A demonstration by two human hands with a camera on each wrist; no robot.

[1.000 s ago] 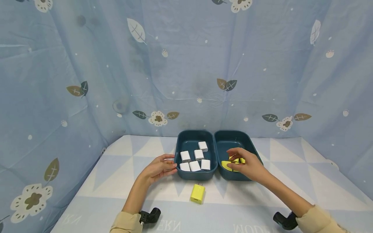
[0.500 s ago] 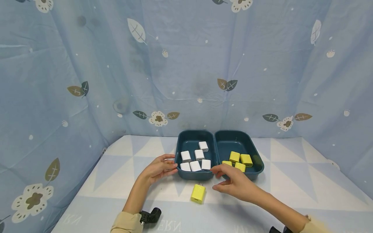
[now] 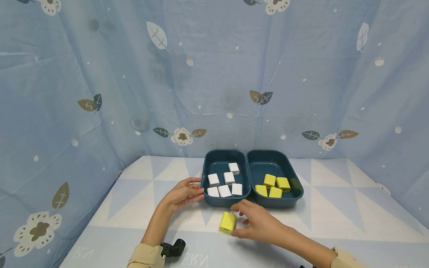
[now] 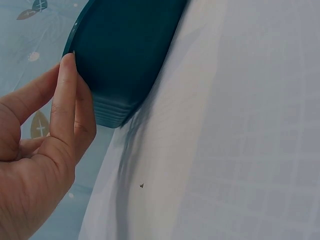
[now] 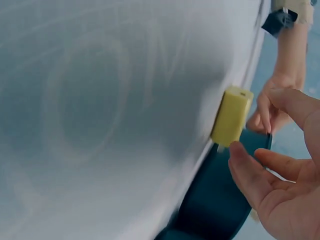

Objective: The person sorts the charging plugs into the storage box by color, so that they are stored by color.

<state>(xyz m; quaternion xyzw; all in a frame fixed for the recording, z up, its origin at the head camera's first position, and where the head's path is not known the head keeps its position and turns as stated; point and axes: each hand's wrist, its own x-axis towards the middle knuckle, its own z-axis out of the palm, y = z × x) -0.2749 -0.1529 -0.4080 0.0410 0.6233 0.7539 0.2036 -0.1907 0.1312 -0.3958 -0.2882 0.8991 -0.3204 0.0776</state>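
Note:
A yellow charger plug (image 3: 228, 222) lies on the table in front of the two bins, its prongs toward them. My right hand (image 3: 259, 223) is just right of it, thumb and forefinger spread at its near and far ends. In the right wrist view, a gap shows between the thumb and the yellow plug (image 5: 231, 116); whether another fingertip touches it I cannot tell. My left hand (image 3: 182, 192) touches the left side of the left dark teal bin (image 3: 225, 202) with its fingertips. Its fingers look fairly straight against the bin's rim (image 4: 75, 32) in the left wrist view.
Several white charger plugs (image 3: 229, 178) lie in the left bin. The right teal bin (image 3: 278, 203), side by side with it, contains several yellow plugs (image 3: 269, 180). Behind the patterned tablecloth (image 3: 331, 208) hangs a blue floral curtain (image 3: 214, 74).
My right hand has left the right bin and moved left and nearer, to the yellow plug on the table. The yellow plugs in that bin are uncovered. My left hand stays put.

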